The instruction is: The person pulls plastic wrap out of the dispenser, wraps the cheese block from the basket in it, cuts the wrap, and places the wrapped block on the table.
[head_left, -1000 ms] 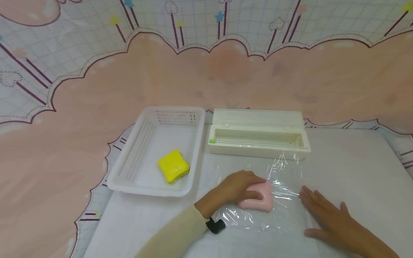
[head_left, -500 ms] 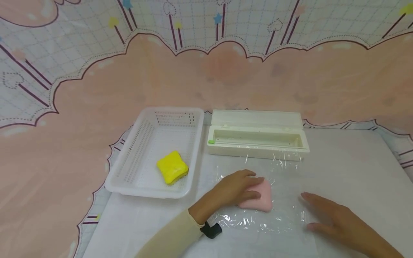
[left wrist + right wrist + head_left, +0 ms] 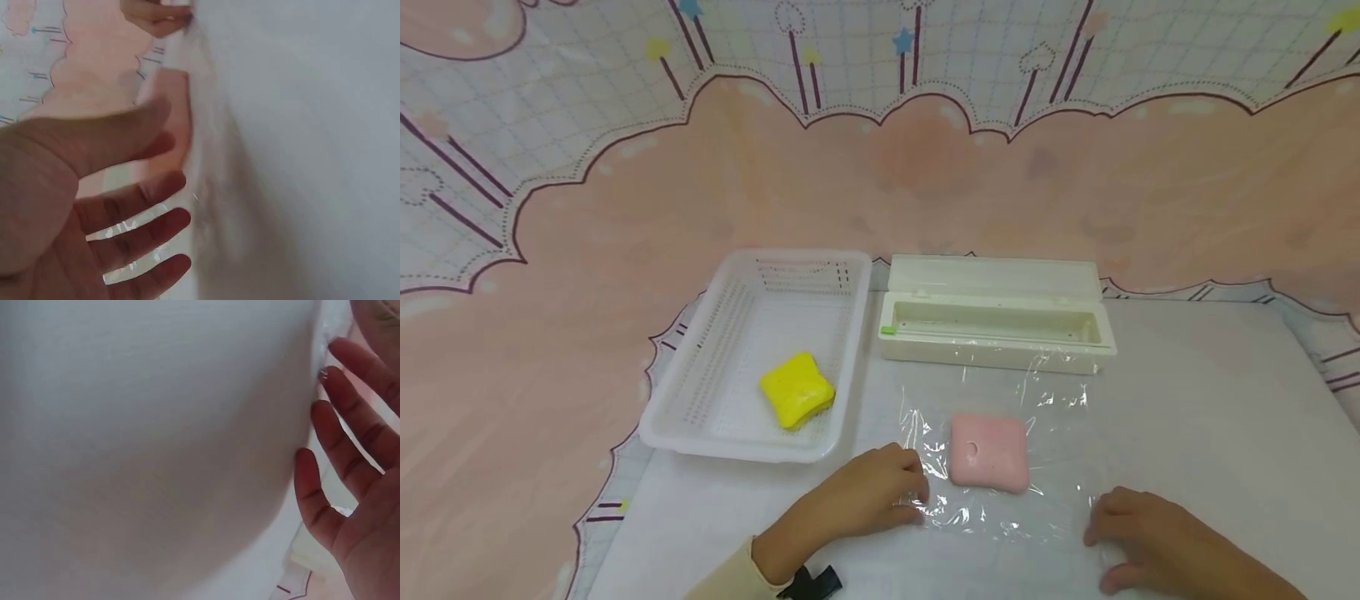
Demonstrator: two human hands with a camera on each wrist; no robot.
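A sheet of cling film (image 3: 1060, 467) lies spread in front of its open dispenser box (image 3: 992, 362). On the film rests a pink rounded-square block (image 3: 990, 458), soap-like, with a small dent on top. My left hand (image 3: 861, 496) is at the film's left edge, fingertips right by it. In the left wrist view its thumb and fingers (image 3: 144, 234) are apart and loosely bent, with nothing between them. At the film's near right side, my right hand (image 3: 1157, 533) has its fingertips low by the edge. Its relaxed fingers (image 3: 350, 450) are spread in the right wrist view.
Left of the box stands a white plastic basket (image 3: 700, 367) with a yellow block (image 3: 797, 390) inside. The box's lid (image 3: 992, 275) is raised at the back. A white cloth (image 3: 1210, 400) covers the table, and a patterned peach curtain (image 3: 925, 183) hangs behind.
My left hand has let go of the pink block and moved left and nearer to the film's left edge. My right hand has moved nearer along the film's right side.
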